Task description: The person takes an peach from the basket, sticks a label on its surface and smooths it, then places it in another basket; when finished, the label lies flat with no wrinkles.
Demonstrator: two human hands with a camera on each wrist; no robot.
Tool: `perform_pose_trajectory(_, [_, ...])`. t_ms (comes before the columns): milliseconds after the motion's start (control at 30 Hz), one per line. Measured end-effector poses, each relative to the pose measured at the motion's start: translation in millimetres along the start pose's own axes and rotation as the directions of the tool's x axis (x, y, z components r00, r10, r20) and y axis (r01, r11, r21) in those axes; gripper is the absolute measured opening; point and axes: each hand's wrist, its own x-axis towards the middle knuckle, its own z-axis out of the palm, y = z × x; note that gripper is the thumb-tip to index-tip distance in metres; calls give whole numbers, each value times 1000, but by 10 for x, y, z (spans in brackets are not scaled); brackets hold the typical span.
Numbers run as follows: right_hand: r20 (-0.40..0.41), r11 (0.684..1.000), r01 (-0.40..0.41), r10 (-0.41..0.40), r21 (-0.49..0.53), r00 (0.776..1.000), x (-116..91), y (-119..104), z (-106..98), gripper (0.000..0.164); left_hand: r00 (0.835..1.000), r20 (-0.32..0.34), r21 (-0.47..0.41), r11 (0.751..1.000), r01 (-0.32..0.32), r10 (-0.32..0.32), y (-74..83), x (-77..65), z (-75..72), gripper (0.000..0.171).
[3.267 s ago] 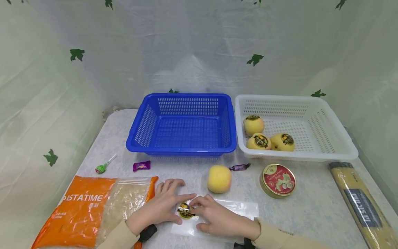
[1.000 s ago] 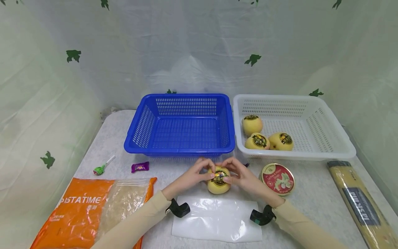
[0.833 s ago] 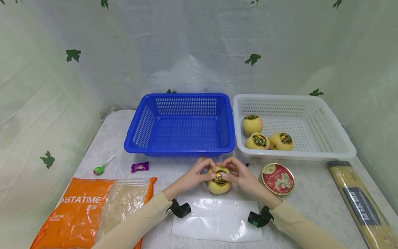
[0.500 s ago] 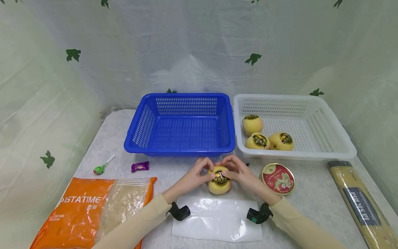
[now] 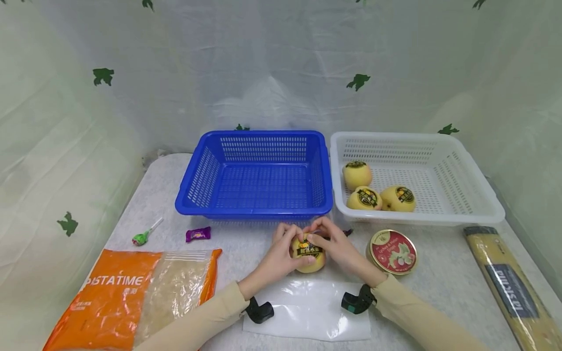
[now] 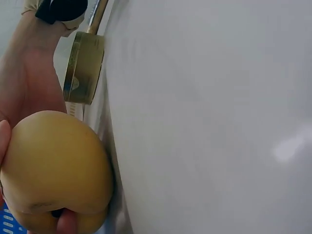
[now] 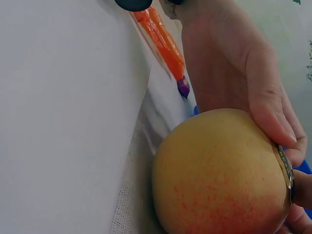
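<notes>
A yellow peach (image 5: 312, 267) with a red blush, seen in the right wrist view, sits on the table behind a glossy white sheet (image 5: 307, 312). On its upper front lies a round black-and-gold sticker (image 5: 309, 248). My left hand (image 5: 281, 256) grips the peach from the left, its thumb across the front below the sticker. From the right my right hand (image 5: 340, 248) holds it, thumb pressing near the sticker's top edge and fingers curled behind. The right wrist view shows the sticker (image 7: 286, 170) edge-on between the thumbs. Fingertips behind the peach are partly hidden.
Behind stand a blue basket (image 5: 254, 211) and a white basket (image 5: 421, 217) with stickered peaches. A red tin (image 5: 392, 252) and a pasta pack (image 5: 511, 287) are right; an orange bag (image 5: 118, 292), purple candy (image 5: 198, 234) and lollipop (image 5: 141, 238) left. A dark wrapped candy (image 5: 348, 232) is partly hidden.
Both hands went from the white sheet to the peach, bringing the sticker onto it. Lately my left thumb slid down the peach's front, and my right thumb shifted to the sticker's top.
</notes>
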Motion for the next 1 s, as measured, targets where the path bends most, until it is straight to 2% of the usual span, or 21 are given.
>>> perform_pose_trajectory(133, [5,997,-25,25,79,1000,-17,6,-17,23,1000,-3,-24,1000,-10,10,-4,-28,-2,35])
perform_pose_trajectory(333, [13,986,-35,34,166,999,-34,32,-45,21,999,2,-100,994,33,-33,9,-54,4,33])
perform_pose_trajectory(400, [23,984,-35,31,173,999,-37,38,-54,20,999,7,-129,990,51,-51,38,-57,-6,31])
perform_pose_trajectory(533, [81,988,-21,9,151,997,-45,54,-93,22,998,11,-183,981,69,-68,207,-67,-84,27])
perform_pose_trajectory(633, [139,995,-12,-2,101,990,-65,61,-143,28,999,-6,-196,979,50,-52,323,-75,-147,25])
perform_pose_trajectory(800, [160,991,-5,-17,136,987,-91,95,-200,31,1000,-25,-200,980,7,-12,329,-72,-169,21])
perform_pose_trajectory(900, [158,984,-8,-21,180,987,-97,115,-213,28,1000,-10,-221,975,14,-16,301,-65,-171,21])
perform_pose_trajectory(1000, [181,989,-1,-26,146,983,-110,113,-224,26,1000,5,-257,966,25,-24,269,-61,-177,20])
